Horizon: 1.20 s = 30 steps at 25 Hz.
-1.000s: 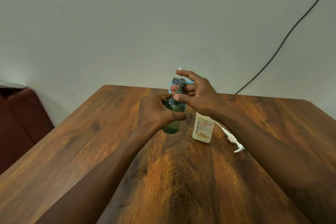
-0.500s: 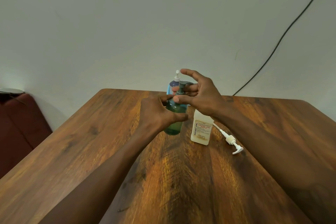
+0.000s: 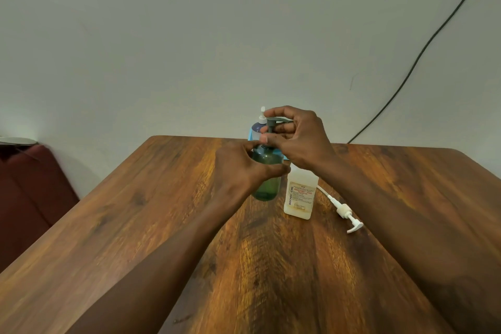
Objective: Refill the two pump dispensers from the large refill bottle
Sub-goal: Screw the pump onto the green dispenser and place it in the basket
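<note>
A green translucent pump dispenser (image 3: 267, 187) stands on the wooden table (image 3: 162, 198). My left hand (image 3: 244, 168) is wrapped around its body. My right hand (image 3: 295, 138) grips its grey pump head (image 3: 272, 122) at the neck. Just to its right stands a white labelled bottle (image 3: 299, 195) with no pump on it; its top is hidden by my right wrist. Its white pump (image 3: 345, 213) lies on the table, tube pointing toward the bottle. Behind the green dispenser, a blue bottle with a white pump (image 3: 257, 127) is mostly hidden.
A pale wall (image 3: 189, 35) rises right behind the table's far edge, with a black cable (image 3: 423, 49) running diagonally up it. A dark red seat (image 3: 29, 198) sits to the left of the table.
My right hand's fingers have closed further around the grey pump head, the index finger now curled over its top. The left hand keeps its hold on the green dispenser.
</note>
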Tool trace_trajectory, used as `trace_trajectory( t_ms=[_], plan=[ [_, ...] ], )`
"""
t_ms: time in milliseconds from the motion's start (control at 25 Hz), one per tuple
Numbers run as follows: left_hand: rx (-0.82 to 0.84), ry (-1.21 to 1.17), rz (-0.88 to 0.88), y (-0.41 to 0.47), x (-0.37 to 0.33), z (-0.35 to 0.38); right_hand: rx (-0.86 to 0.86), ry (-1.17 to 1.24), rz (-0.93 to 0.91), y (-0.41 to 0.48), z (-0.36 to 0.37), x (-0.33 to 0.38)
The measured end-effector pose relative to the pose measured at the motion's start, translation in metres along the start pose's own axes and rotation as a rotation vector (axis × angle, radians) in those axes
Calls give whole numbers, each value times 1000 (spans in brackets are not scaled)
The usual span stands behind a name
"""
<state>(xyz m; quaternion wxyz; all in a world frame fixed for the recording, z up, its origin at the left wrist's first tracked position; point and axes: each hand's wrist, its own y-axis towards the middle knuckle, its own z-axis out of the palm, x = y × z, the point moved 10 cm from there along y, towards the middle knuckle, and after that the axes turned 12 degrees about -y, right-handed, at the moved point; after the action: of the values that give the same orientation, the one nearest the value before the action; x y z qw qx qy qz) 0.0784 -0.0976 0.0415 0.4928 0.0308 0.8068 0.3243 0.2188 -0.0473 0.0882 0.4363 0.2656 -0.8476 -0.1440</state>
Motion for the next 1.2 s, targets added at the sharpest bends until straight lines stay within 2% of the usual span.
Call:
trace_trajectory(
  t_ms=[120,280,360,520,640,720,920,1080,1200],
  plan=[
    [-69,53,0,-1,-3,5,-180,-189,-32,1,-12,10],
    [-92,94,42,6,-14,3,-191,-139,-25,-1,-16,6],
    [-77,117,52,15,-19,5,-207,-194,-22,0,-22,8],
    [-90,120,73,39,-30,19,-456,-320,-149,12,-58,20],
    [-90,140,83,60,-32,40,-638,-396,-157,30,-83,14],
    [-89,128,78,75,-28,57,-683,-417,-154,44,-91,6],
    [-107,48,70,117,-12,89,-477,-286,-60,87,-89,-44],
    [-48,2,58,150,5,120,-246,-302,0,123,-74,-87],
    [-4,1,1,170,25,145,-203,-327,7,147,-65,-114]
  ],
)
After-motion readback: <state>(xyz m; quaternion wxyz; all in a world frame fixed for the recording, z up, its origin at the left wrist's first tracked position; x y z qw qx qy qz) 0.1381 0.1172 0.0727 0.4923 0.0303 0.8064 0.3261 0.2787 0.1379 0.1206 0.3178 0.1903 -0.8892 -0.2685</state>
